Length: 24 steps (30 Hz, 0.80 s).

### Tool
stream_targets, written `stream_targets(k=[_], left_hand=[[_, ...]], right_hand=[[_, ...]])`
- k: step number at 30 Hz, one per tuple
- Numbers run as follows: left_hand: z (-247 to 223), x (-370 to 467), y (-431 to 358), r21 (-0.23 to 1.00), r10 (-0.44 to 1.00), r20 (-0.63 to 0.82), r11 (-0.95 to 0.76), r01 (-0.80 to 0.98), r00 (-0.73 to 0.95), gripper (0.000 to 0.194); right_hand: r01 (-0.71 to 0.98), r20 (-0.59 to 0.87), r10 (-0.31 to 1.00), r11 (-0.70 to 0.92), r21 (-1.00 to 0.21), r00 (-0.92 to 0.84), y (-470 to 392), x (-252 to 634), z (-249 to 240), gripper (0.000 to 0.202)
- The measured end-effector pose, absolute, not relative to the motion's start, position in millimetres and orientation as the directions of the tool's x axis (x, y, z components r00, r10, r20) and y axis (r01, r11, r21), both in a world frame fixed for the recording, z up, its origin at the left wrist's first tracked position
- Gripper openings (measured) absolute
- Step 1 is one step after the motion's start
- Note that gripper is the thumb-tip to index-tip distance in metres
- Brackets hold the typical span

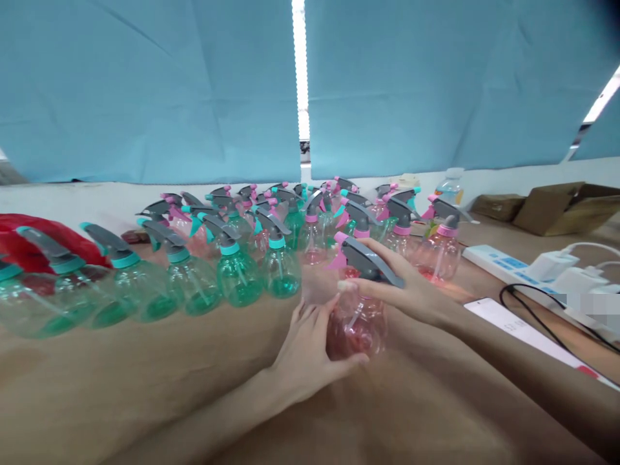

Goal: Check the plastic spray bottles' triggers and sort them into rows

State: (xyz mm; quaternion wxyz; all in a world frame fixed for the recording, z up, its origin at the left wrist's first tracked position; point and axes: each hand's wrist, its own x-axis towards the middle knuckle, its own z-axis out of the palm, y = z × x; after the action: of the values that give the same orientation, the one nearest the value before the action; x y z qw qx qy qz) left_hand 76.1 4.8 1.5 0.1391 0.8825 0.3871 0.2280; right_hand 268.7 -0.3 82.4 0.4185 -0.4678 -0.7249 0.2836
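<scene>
A clear pink spray bottle (pixel 361 329) stands on the wooden table in front of me, its grey-and-pink trigger head (pixel 365 258) on top. Around the side of its round body curls my left hand (pixel 310 345), thumb at the near side. My right hand (pixel 400 281) is closed about the neck and spray head, fingers behind and thumb in front. Just beyond my hands are more pink spray bottles (pixel 314 242). To the left runs a row of green spray bottles (pixel 239 278) with turquoise collars and grey triggers.
A red plastic bag (pixel 53 242) lies at the far left. On the right are a white power strip (pixel 504 265) with plugged-in chargers, a phone (pixel 523 332), and a black cable (pixel 527 316). Cardboard boxes (pixel 562 210) and a water bottle (pixel 450 187) stand at the back right.
</scene>
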Motion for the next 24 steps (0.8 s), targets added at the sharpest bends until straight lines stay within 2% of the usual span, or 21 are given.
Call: stream_targets(k=[4, 7, 11, 14, 18, 22, 24], left_hand=[[0, 83, 8, 0.453, 0.744, 0.274, -0.658, 0.601, 0.609, 0.082], [0, 82, 9, 0.455, 0.743, 0.252, -0.656, 0.601, 0.620, 0.083], [1, 73, 10, 0.386, 0.725, 0.247, -0.683, 0.621, 0.643, 0.070], [1, 60, 11, 0.312, 0.715, 0.237, -0.697, 0.646, 0.657, 0.061], [0, 43, 14, 0.255, 0.710, 0.184, -0.702, 0.665, 0.680, 0.055], [-2, 36, 15, 0.265, 0.725, 0.134, -0.683, 0.681, 0.675, 0.056], [-3, 36, 15, 0.269, 0.727, 0.118, -0.679, 0.683, 0.676, 0.057]], right_hand=[[0.427, 0.388, 0.915, 0.396, -0.813, -0.111, 4, 264, 81, 0.033], [0.402, 0.353, 0.933, 0.350, -0.846, -0.069, 7, 262, 79, 0.024], [0.387, 0.290, 0.957, 0.261, -0.885, 0.020, 12, 261, 69, 0.019], [0.355, 0.252, 0.968, 0.238, -0.904, -0.007, 17, 260, 59, 0.015], [0.439, 0.284, 0.959, 0.264, -0.859, -0.021, 23, 261, 51, 0.017], [0.560, 0.257, 0.966, 0.222, -0.798, -0.017, 24, 274, 45, 0.024], [0.598, 0.236, 0.972, 0.181, -0.781, 0.015, 21, 285, 41, 0.033]])
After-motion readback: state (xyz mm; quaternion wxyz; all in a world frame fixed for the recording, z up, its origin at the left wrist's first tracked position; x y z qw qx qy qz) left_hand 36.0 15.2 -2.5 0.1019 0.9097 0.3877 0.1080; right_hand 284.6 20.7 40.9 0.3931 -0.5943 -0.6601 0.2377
